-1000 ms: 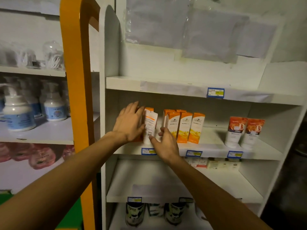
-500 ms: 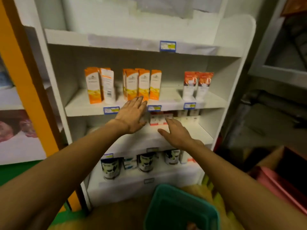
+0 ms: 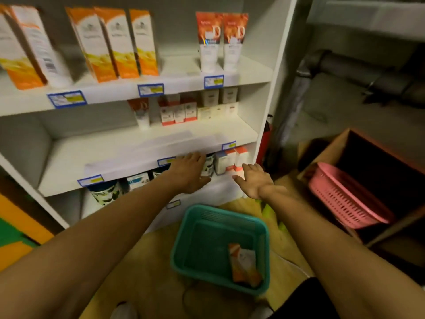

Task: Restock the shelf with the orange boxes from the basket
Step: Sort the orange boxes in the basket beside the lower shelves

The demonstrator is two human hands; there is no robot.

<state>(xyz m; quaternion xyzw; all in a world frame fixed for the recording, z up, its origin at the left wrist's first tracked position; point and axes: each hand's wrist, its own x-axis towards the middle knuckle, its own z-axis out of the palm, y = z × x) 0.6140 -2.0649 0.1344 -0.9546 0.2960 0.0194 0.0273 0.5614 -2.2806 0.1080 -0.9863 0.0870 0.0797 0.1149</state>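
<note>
Both hands have dropped away from the shelf [image 3: 147,89] — left hand [image 3: 189,172] and right hand [image 3: 254,181] empty, fingers spread — heading for the last orange box [image 3: 243,261] in the basket [image 3: 184,245].

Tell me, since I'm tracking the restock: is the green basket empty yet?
Not empty. The green basket holds one orange box lying flat in its near right corner; both hands are open and hold nothing.

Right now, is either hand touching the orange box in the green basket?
Apart. The head view shows the left hand and right hand open up by the lower shelf, while the orange box lies in the green basket well below both.
</note>
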